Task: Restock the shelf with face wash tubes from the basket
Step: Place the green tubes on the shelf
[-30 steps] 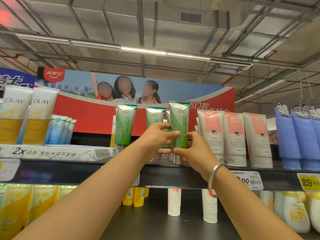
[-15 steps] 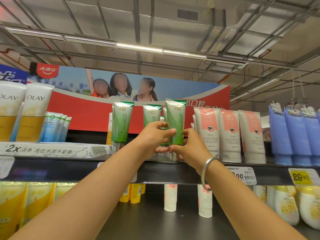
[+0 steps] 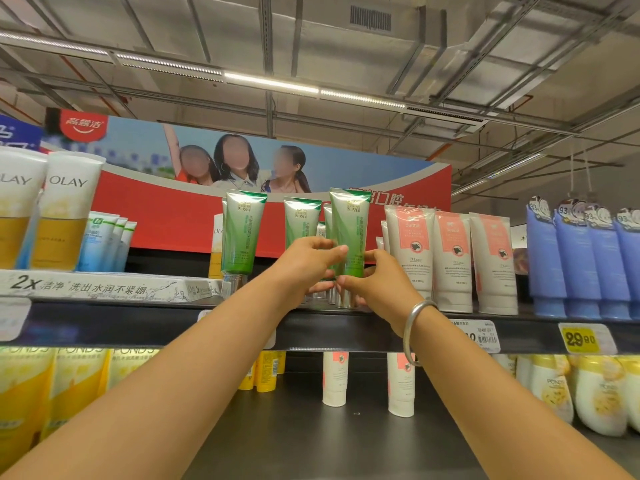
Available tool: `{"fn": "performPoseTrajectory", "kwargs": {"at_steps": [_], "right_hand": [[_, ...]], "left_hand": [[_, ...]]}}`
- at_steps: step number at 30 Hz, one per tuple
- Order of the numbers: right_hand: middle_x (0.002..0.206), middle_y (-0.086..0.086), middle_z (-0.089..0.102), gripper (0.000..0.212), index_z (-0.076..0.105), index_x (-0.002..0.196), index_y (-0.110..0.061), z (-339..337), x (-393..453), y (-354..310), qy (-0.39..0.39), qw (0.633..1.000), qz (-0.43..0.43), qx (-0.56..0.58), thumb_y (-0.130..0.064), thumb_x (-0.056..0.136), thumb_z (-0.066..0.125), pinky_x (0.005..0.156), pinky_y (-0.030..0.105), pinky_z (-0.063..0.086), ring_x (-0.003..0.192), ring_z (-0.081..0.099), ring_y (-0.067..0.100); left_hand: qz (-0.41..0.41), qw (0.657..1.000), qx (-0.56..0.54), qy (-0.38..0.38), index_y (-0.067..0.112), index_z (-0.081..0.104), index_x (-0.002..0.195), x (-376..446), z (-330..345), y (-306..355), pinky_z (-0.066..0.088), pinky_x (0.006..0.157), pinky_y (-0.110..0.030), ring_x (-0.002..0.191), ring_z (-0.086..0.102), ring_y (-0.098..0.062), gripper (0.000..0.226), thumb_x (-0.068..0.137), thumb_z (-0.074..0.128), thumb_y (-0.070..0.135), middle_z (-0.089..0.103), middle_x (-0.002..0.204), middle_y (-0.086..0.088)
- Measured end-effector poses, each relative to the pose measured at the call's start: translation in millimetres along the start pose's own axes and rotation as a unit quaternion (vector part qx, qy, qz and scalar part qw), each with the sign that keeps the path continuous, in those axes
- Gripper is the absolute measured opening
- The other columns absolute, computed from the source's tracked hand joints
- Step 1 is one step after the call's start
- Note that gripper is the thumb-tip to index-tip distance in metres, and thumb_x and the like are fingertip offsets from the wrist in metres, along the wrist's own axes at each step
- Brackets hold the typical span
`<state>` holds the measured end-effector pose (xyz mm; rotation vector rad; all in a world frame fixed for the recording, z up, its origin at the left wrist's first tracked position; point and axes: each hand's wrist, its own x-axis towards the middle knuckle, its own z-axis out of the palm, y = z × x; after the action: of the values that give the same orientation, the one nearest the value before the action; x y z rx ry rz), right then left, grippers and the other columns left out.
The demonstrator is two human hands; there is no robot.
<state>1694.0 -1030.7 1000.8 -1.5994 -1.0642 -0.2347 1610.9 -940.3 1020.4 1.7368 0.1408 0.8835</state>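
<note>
**Green tube being seated on the top shelf**

While both arms reach up, the left hand (image 3: 308,263) and right hand (image 3: 379,282) clamp their fingers on the glossy green plastic face wash tube (image 3: 349,233). It stands upright, long axis vertical, silver cap down on the dark metal shelf (image 3: 519,327), between two matching green tubes (image 3: 242,233) and the white-and-pink tubes (image 3: 410,251). Its cap sits at the right hand's fingertips, so release should be straight back.

The green face wash tube (image 3: 349,233) is glossy plastic with a shiny silver cap; the shelf (image 3: 104,323) is dark matt metal; the bangle (image 3: 412,327) is polished metal.
</note>
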Motion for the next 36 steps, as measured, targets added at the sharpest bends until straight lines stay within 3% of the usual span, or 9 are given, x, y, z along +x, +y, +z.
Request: {"fn": "performPoseTrajectory", "kwargs": {"at_steps": [3,5,8,11,17,21,29,33,36], "right_hand": [[0.088,-0.007,0.055,0.046,0.044,0.124,-0.012,-3.4,-8.0,-3.1,0.049,0.999,-0.023,-0.007,-0.024,0.084,0.063,0.072,0.027,0.052,0.080,0.058,0.009],[0.090,-0.006,0.055,0.037,0.049,0.121,-0.012,-9.1,-18.6,-6.0,0.100,0.993,-0.052,-0.019,-0.025,0.088,0.058,0.081,0.034,0.053,0.086,0.059,0.014],[0.100,0.002,0.061,0.016,0.056,0.104,-0.017,-15.7,-43.6,-11.0,0.134,0.989,-0.066,-0.006,-0.023,0.089,0.054,0.086,0.041,0.054,0.096,0.062,0.022],[0.089,0.001,0.063,0.012,0.055,0.082,-0.026,-19.9,-77.5,-6.6,0.124,0.991,-0.033,0.033,-0.019,0.091,0.051,0.067,0.025,0.056,0.081,0.064,0.016],[0.072,-0.001,0.064,0.014,0.058,0.080,-0.021,-21.5,-163.1,42.1,0.096,0.987,0.098,0.086,-0.018,0.091,0.050,0.056,0.020,0.051,0.055,0.061,0.007],[0.066,-0.001,0.062,0.017,0.058,0.078,-0.021,-19.8,-231.8,100.4,0.096,0.967,0.216,0.093,-0.014,0.091,0.050,0.046,0.014,0.046,0.046,0.058,0.003],[0.067,0.008,0.056,0.015,0.056,0.081,-0.006,-43.1,-420.4,231.7,0.072,0.845,0.520,0.099,-0.007,0.093,0.048,0.038,0.012,0.042,0.034,0.052,-0.002],[0.067,0.007,0.052,0.021,0.053,0.073,-0.011,-77.2,-507.1,268.3,0.112,0.765,0.623,0.117,-0.008,0.093,0.047,0.052,0.020,0.032,0.053,0.049,0.014],[0.068,0.008,0.052,0.025,0.049,0.071,-0.015,-110.2,-563.9,292.6,0.150,0.729,0.656,0.123,-0.008,0.094,0.044,0.055,0.022,0.032,0.058,0.047,0.016]], "left_hand": [[0.031,0.998,0.001,0.054,0.012,0.055,0.114,-8.1,-1.6,3.9,0.053,0.089,-0.036,0.108,0.060,-0.023,0.025,0.092,0.055,0.022,0.059,0.120,-0.009],[0.061,0.994,-0.036,0.087,0.015,0.058,0.100,-19.9,-3.0,7.7,0.054,0.081,-0.031,0.100,0.062,-0.019,0.011,0.093,0.053,0.021,0.062,0.110,-0.007],[0.086,0.990,-0.097,0.061,0.021,0.059,0.088,-50.1,-1.5,9.5,0.052,0.064,-0.022,0.077,0.065,-0.010,0.005,0.091,0.055,0.022,0.063,0.087,0.002],[0.079,0.989,-0.120,0.012,0.021,0.064,0.088,-84.5,6.0,-6.5,0.052,0.057,-0.019,0.061,0.066,-0.004,0.007,0.089,0.057,0.023,0.066,0.074,0.007],[-0.021,0.983,-0.175,-0.057,0.023,0.067,0.079,-145.4,31.2,-87.5,0.049,0.052,-0.015,0.055,0.063,-0.002,0.019,0.091,0.052,0.022,0.068,0.063,0.011],[-0.148,0.968,-0.190,-0.070,0.021,0.067,0.076,-181.9,62.1,-158.5,0.049,0.050,-0.014,0.049,0.060,-0.001,0.022,0.091,0.052,0.018,0.067,0.058,0.010],[-0.433,0.881,-0.116,-0.154,0.019,0.060,0.078,-290.0,156.8,-285.9,0.043,0.046,-0.015,0.046,0.053,-0.004,0.018,0.092,0.050,0.016,0.061,0.065,0.004],[-0.522,0.828,-0.055,-0.194,0.020,0.056,0.077,-337.4,216.3,-318.7,0.041,0.052,-0.018,0.059,0.051,-0.008,0.016,0.092,0.050,0.019,0.057,0.068,0.003],[-0.571,0.793,-0.040,-0.209,0.018,0.057,0.076,-374.8,263.7,-339.3,0.041,0.053,-0.019,0.062,0.052,-0.011,0.018,0.092,0.049,0.016,0.057,0.072,0.001]]}}
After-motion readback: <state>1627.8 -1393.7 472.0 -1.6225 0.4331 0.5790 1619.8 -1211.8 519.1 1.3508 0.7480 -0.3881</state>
